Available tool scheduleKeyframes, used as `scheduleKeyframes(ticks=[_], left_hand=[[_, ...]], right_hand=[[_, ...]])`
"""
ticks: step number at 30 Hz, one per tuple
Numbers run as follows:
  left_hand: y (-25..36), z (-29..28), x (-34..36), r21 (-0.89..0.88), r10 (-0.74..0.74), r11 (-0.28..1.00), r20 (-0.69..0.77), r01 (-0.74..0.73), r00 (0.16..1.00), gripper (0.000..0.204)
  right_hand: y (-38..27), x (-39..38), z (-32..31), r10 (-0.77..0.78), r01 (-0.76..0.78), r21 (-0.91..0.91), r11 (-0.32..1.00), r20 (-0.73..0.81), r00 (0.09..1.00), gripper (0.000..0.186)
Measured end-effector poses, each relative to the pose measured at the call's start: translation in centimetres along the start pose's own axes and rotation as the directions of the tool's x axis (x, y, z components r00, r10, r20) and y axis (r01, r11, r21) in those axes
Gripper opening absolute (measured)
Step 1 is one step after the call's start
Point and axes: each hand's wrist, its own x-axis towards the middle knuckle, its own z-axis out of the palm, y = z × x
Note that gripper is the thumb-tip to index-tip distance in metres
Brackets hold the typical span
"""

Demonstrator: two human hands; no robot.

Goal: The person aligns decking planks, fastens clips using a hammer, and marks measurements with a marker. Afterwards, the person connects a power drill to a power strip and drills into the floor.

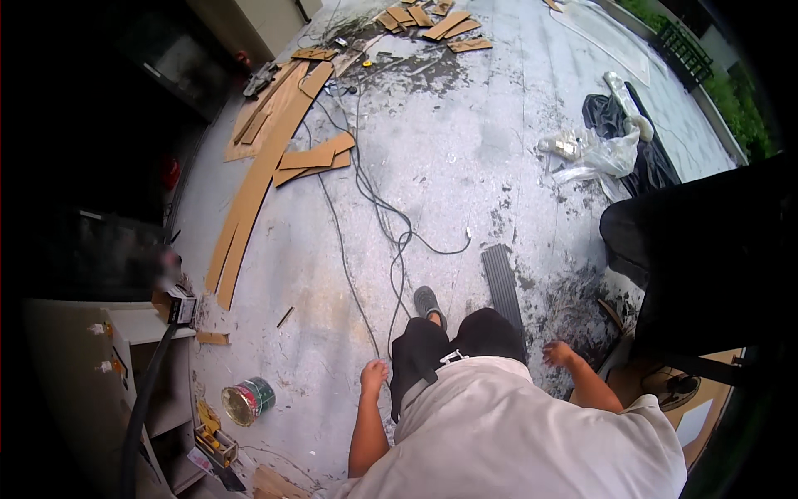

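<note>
Both of my arms hang beside my body as I stand over the grey floor. My left hand (375, 377) is loosely curled beside my left thigh, with nothing seen in it; a dark cable (356, 298) runs along the floor close by. Out to the right of my thigh, my right hand (559, 354) is open and empty, its fingers a little apart. The nearest thing to it is a dark ribbed plank (501, 287), lying on the floor beside my right leg. Neither hand touches any object.
Long brown boards (264, 170) and short offcuts (314, 160) lie ahead on the left. More cut pieces (432, 23) are scattered at the far end. A paint bucket (248, 401) and white shelving (150, 328) stand left. Plastic wrapping (603, 154) lies at right.
</note>
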Motion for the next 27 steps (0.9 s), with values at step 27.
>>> scheduleKeyframes(ticks=[27], left_hand=[[65.1, 21.3, 32.3, -0.089, 0.06, 0.991, -0.351, -0.097, 0.934, 0.038]], right_hand=[[-127.5, 19.6, -25.2, -0.681, 0.546, -0.407, 0.733, -0.425, 0.597, 0.036]])
